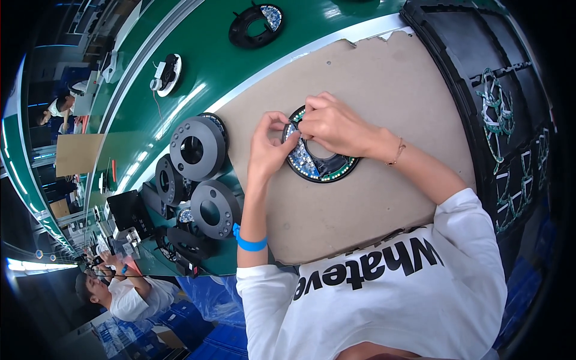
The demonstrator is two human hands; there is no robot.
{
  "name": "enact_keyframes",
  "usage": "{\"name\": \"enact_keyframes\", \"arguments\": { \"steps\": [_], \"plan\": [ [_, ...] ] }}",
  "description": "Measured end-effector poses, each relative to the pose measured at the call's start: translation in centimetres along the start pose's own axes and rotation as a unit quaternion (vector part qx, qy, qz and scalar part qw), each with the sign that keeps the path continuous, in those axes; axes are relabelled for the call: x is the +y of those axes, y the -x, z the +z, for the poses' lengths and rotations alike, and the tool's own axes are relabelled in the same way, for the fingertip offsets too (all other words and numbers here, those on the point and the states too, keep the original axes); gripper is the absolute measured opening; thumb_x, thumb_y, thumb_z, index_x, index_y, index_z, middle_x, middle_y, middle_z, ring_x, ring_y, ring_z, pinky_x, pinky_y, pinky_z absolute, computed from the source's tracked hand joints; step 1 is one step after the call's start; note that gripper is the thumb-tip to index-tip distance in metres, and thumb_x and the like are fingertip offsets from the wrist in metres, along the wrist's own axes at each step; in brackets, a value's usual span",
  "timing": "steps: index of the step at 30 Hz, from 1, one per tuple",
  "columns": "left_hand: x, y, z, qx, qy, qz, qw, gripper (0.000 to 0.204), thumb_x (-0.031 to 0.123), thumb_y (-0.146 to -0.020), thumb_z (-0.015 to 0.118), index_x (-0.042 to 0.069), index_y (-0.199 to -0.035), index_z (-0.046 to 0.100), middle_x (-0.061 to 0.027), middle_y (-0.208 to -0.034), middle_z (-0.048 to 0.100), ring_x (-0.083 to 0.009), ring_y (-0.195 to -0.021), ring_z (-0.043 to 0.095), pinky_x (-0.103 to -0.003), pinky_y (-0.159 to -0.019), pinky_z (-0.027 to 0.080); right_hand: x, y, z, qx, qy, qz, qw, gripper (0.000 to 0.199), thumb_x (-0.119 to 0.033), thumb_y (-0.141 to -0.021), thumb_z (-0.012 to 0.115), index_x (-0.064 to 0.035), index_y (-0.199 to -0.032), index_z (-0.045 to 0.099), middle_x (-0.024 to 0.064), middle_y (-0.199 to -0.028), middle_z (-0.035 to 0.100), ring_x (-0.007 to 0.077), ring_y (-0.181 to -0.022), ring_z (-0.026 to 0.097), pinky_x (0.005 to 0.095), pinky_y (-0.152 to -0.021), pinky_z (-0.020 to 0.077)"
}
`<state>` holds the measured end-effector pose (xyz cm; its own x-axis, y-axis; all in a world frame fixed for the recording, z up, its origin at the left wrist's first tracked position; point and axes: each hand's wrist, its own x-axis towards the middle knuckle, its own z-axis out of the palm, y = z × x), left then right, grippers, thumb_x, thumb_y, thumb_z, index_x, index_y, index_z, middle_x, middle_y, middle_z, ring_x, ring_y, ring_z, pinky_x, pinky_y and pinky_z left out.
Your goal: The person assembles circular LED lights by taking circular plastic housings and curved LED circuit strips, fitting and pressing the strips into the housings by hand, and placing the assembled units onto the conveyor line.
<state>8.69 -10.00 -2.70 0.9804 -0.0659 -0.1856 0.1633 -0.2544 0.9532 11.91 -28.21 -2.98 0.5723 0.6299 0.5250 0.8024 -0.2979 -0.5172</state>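
Both hands are pinching at the ring-shaped circuit board [318, 165] lying on the cardboard sheet [372, 90] beneath them, left hand [268, 147] and right hand [336, 125] fingertips closing together over its upper-left rim.

Bright overhead light glares along the green belt [198, 78]; edges bend and darken (strong fisheye), and the centre stays sharp.

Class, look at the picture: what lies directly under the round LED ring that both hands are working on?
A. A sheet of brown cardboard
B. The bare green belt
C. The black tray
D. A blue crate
A: the ring, touched by the left hand and the right hand, rests on the brown cardboard sheet, which covers the green surface.
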Motion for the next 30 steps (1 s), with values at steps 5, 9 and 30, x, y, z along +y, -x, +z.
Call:
{"name": "enact_keyframes", "arguments": {
  "steps": [5,9,30],
  "plan": [
    [0.6,-0.3,-0.3,-0.018,-0.032,0.023,0.999,0.030,0.001,-0.073,0.067,0.004,-0.100,0.055,-0.0039,-0.097,0.055,-0.0089,-0.087,0.051,-0.019,-0.054,0.041,0.0,-0.3,-1.3,-0.034,-0.001,-0.017,0.999,0.009,-0.010,-0.071,0.066,-0.0078,-0.080,0.063,0.0042,-0.073,0.059,0.0227,-0.089,0.053,0.0354,-0.076,0.0413],
    [2.5,-2.1,-1.9,0.023,-0.042,0.042,0.998,0.036,0.007,-0.076,0.067,0.005,-0.109,0.054,-0.0077,-0.105,0.054,-0.0136,-0.091,0.053,-0.022,-0.060,0.046,1.0,-1.6,-2.9,0.024,-0.068,0.013,0.997,0.014,-0.013,-0.074,0.067,-0.0084,-0.087,0.063,0.0046,-0.077,0.060,0.0261,-0.097,0.051,0.0368,-0.080,0.0423],
    [-1.3,-14.0,-3.6,0.381,-0.268,0.168,0.869,0.016,0.016,-0.071,0.071,0.012,-0.085,0.065,-0.0126,-0.094,0.042,-0.0297,-0.090,0.046,-0.036,-0.081,0.040,14.9,-8.6,-1.6,0.246,-0.064,0.266,0.930,0.011,-0.015,-0.073,0.067,-0.0046,-0.077,0.067,0.0124,-0.068,0.064,0.0292,-0.065,0.063,0.0380,-0.062,0.0488]
  ]
}}
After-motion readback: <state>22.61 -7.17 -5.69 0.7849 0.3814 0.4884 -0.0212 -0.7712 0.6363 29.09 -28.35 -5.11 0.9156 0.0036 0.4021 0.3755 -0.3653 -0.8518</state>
